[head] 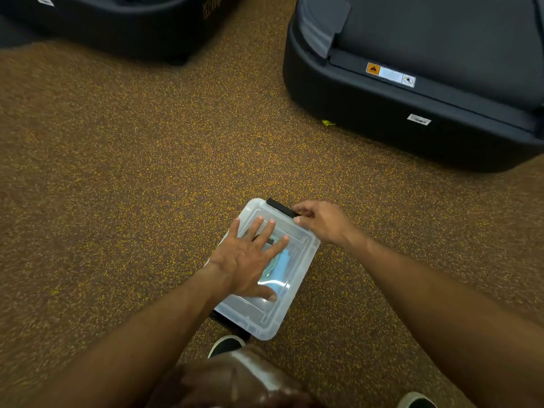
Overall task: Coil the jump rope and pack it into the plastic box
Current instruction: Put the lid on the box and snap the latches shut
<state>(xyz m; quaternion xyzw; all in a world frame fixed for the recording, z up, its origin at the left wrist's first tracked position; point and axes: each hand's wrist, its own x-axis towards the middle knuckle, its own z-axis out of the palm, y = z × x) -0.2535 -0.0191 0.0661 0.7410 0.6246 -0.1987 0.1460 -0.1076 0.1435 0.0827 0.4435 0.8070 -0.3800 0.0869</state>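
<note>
A clear plastic box (259, 316) lies on the speckled floor with its lid on. Through the lid I see the jump rope (281, 266), blue and pale green, coiled inside. My left hand (248, 259) rests flat on the lid, fingers spread. At the box's far end, my right hand (322, 220) pinches the black latch (281, 207) between thumb and fingers. A second black latch at the near end is mostly hidden under the box edge.
Two large black machine bases stand on the floor, one at the far right (412, 119) and one at the far left (123, 28). My knee (235, 381) and shoes (225, 344) are just below the box. Brown speckled floor surrounds the box.
</note>
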